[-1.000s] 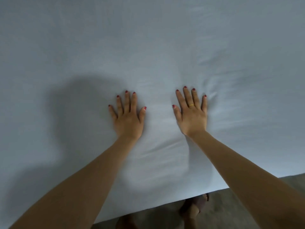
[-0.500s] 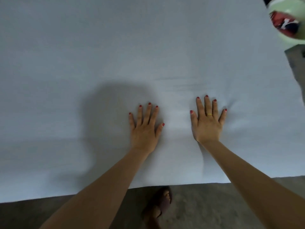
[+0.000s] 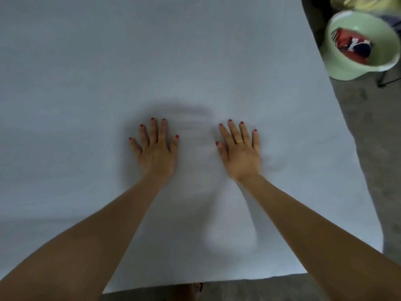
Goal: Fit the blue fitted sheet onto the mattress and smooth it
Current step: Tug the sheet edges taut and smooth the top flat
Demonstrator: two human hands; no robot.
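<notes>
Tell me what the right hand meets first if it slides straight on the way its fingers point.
Nothing but more blue sheet, it seems. The right hand lies flat, fingers aimed up and slightly left across the bed; that line stays well left of the green bucket on the floor.

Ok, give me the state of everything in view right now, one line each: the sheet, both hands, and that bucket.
Pale blue fitted sheet: spread flat over the mattress, faint creases between the hands.
Left hand: open, palm down on the sheet, fingers spread.
Right hand: open, palm down on the sheet, gold ring on one finger.
Pale green plastic bucket: on the floor beside the bed, holding red and dark items.
</notes>
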